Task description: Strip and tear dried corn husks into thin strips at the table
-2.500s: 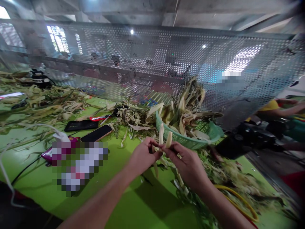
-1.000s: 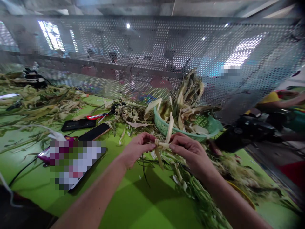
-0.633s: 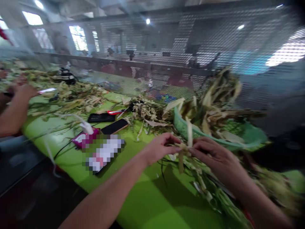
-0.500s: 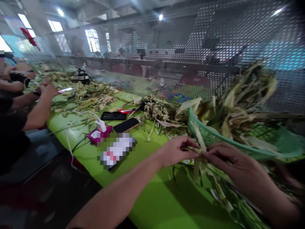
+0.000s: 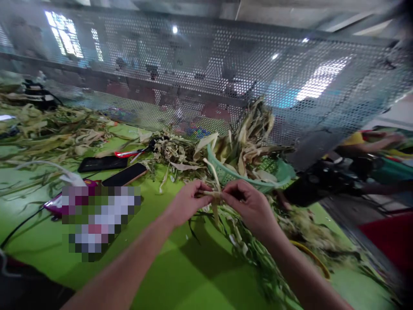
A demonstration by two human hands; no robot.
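My left hand point(image 5: 190, 201) pinches the left end of a pale folded husk strip point(image 5: 215, 196) between thumb and fingers. Touching the same strip from the right, my right hand point(image 5: 247, 200) is closed on it with thumb and forefinger. One end of the strip sticks up between the hands and another hangs below. Both hands are over the green table point(image 5: 180, 275), in front of a green basket point(image 5: 222, 172) of dry husks. Long green plait-like strands point(image 5: 251, 254) trail below my right hand.
Two dark phones point(image 5: 125, 174) point(image 5: 103, 163), a red-handled tool point(image 5: 129, 153), a purple power block point(image 5: 54, 204) and husk piles point(image 5: 48, 133) lie left. Behind stands a perforated metal screen point(image 5: 180, 82). Another person's arm point(image 5: 383, 142) shows at right.
The view has swung right, so the basket and both hands appear further left and the co-worker's arms at the left are out of frame. Both hands still hold the strip.
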